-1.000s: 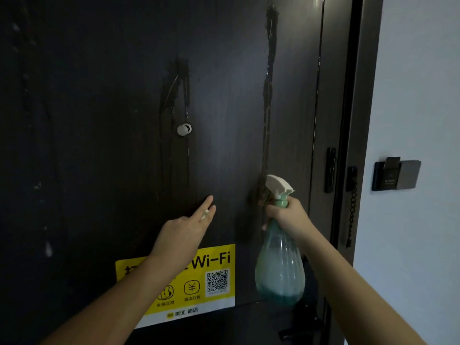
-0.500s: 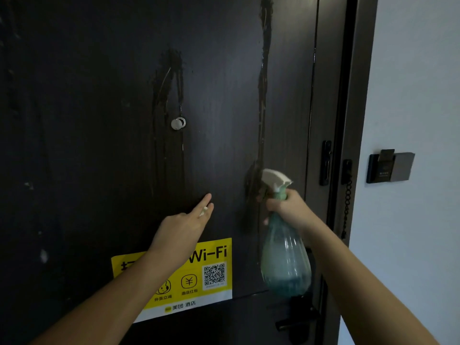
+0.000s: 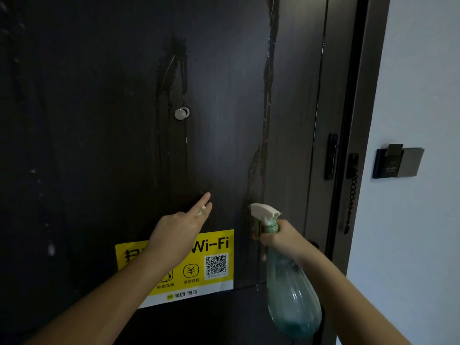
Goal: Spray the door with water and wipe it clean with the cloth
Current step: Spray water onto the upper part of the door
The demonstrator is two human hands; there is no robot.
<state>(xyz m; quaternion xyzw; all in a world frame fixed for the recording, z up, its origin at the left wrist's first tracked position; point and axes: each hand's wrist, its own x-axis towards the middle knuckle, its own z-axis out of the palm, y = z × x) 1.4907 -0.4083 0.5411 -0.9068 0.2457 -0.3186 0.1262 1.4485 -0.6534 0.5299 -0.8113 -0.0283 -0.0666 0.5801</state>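
Note:
The dark door (image 3: 104,125) fills the view, with wet streaks running down above the peephole (image 3: 182,113) and along the right side. My left hand (image 3: 179,227) reaches to the door with straight fingers, the fingertips touching the panel. A small pale scrap (image 3: 201,210), maybe cloth, shows between the fingers. My right hand (image 3: 281,239) grips the neck of a green spray bottle (image 3: 291,295). Its white nozzle (image 3: 263,211) points left at the door, close to the right wet streak.
A yellow Wi-Fi sticker (image 3: 214,265) with a QR code sits on the door under my left hand. At the right are the door edge latch (image 3: 331,156), a chain lock (image 3: 352,192) and a card holder (image 3: 398,163) on the white wall.
My right hand has lowered the spray bottle a little along the right wet streak. My left hand stays at the same spot on the door. The view has shifted slightly.

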